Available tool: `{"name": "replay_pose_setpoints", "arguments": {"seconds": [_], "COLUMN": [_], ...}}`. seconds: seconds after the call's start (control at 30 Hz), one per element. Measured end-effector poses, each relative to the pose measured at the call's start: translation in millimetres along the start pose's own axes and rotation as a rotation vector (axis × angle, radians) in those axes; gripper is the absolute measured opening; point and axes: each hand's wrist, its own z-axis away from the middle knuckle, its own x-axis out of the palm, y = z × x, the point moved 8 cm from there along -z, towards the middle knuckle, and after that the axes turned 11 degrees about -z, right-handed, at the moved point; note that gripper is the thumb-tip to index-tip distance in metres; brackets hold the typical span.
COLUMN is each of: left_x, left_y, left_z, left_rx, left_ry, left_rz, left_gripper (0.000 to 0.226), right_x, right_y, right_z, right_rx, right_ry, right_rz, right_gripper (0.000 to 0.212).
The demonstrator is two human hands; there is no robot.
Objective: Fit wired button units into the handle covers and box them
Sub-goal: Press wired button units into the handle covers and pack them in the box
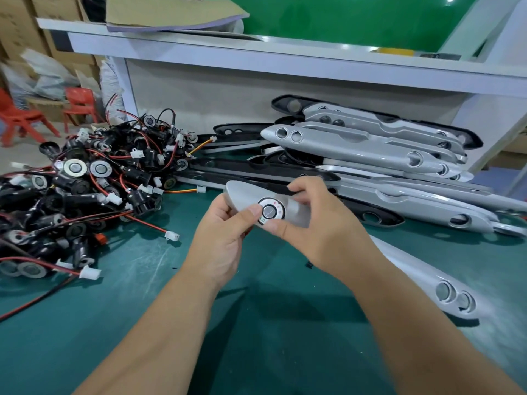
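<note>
From the head camera, both hands meet over the green counter around one silver handle cover, held a little above the surface. The left hand has its grip clamped on the rounded near end, fingers curled underneath and the thumb laid against the rim of a button unit seated in the cover's single hole. The unit shows a metal centre inside a white ring printed with "OFF". The right hand pinches the same cover just beside the unit, with the thumb under the ring and the fingers bent over the upper edge, so this grip is also closed on the cover. The cover's body passes behind the right hand, and its far end, with two open holes, reaches down to the right near the counter. On the left lies a pile of wired button units, black bodies tangled with red and black leads and white plugs. Behind the hands, to the right, a stack of handle covers leans on black backing pieces, against a white shelf frame. A cardboard sheet rests on top of the frame. Red stools and cardboard boxes stand at far left.
</note>
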Motion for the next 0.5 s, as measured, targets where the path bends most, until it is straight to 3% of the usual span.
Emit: {"name": "replay_pose_setpoints", "arguments": {"seconds": [0.13,0.5], "left_x": [-1,-6], "left_y": [-8,-12], "left_z": [2,5], "left_rx": [-0.08,-0.134], "left_ry": [-0.018,0.026], "left_rz": [-0.127,-0.245], "left_gripper": [0.025,0.024], "right_x": [-2,8], "right_y": [19,24], "right_z": [-6,-9], "right_rx": [0.155,0.26], "right_ry": [-0.095,-0.182], "right_rz": [0.09,0.182], "right_gripper": [0.054,0.049]}}
